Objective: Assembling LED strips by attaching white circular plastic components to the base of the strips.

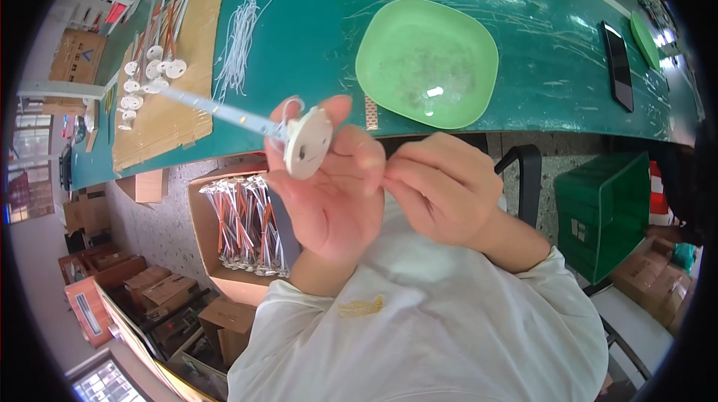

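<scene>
I take the light green dish (389, 50) on the green surface (314, 43) as my landmark. The white round-headed piece (310, 149) is in the air, nearer to the person than the dish and to its left; its pale strip (224, 112) points away to the left, and a thin wire curls near the head. The left hand (336, 181) is grasping it by the head, between thumb and fingers, with the palm turned up. The right hand (446, 191) has its fingertips pinched together beside the left fingers; whether something small is between them, I cannot tell. The piece is probably light, the head stiff and rather smooth, the strip and wire weaker, so I would take hold at the rim of the head and not pull the wire. Now the counting: one piece is in the hand, and about eleven white heads lie on the one cardboard sheet (194, 95), far left of the dish, partly overlapping. Between that sheet and the dish is one bundle of white wires (238, 47). Right of the dish is one black phone (617, 65). One open carton (243, 288), lower and left of the dish, has too many similar pieces (243, 222) to count.
</scene>
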The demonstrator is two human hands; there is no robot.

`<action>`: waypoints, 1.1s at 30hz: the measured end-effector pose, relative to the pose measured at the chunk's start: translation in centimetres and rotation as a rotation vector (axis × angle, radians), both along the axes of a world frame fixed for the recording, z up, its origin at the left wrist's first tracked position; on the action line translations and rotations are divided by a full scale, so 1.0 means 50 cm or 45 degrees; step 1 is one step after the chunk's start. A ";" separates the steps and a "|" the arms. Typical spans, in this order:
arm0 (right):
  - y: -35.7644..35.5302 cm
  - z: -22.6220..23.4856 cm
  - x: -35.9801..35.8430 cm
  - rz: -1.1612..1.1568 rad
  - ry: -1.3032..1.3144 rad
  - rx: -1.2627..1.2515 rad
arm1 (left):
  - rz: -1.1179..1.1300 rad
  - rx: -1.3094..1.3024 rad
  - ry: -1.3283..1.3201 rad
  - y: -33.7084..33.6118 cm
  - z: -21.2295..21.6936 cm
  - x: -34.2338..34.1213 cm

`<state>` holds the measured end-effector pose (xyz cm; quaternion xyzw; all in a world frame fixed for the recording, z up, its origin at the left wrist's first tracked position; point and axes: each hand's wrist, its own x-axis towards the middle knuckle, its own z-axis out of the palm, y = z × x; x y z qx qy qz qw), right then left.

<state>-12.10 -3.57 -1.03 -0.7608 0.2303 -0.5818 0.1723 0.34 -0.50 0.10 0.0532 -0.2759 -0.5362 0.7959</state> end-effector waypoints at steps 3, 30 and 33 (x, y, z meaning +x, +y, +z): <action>0.005 0.012 -0.001 0.026 0.072 0.166 | 0.106 0.019 -0.053 0.004 -0.002 0.001; -0.017 0.036 -0.032 -0.069 -0.002 -0.306 | 0.060 0.125 -0.239 0.029 -0.051 -0.023; -0.021 0.041 -0.035 -0.073 0.029 -0.351 | 0.142 0.349 -0.302 0.036 -0.045 -0.019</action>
